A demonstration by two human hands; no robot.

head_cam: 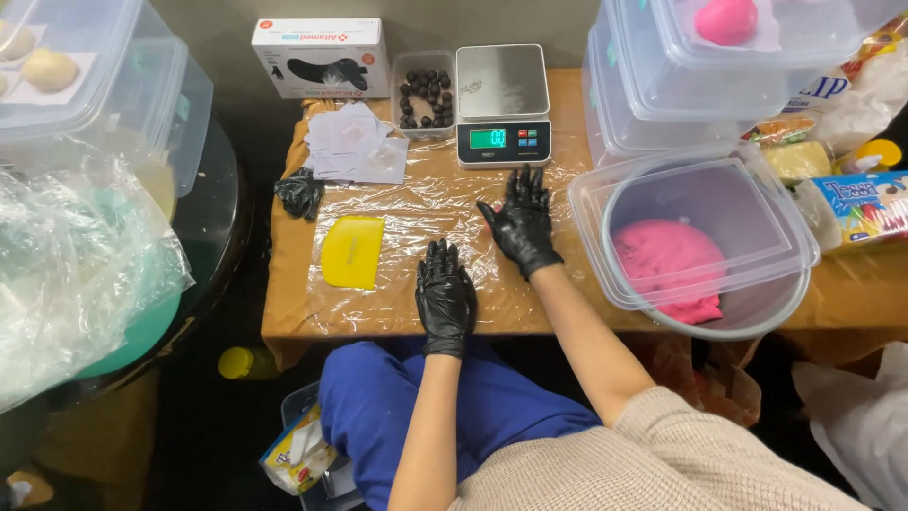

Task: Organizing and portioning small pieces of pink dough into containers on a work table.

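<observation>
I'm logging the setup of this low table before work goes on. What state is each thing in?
left hand: gloved, flat on the plastic wrap
right hand: gloved, flat, fingers spread
scale: on, platform bare
yellow scraper: lying flat, untouched
small tub: open, holds dark balls
bowl: holds pink dough, clear lid resting on top
spare glove: crumpled

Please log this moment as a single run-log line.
left hand: flat on wrap, empty | right hand: flat on wrap, empty | scraper: left of hands | scale: bare | pink dough: in bowl
</observation>
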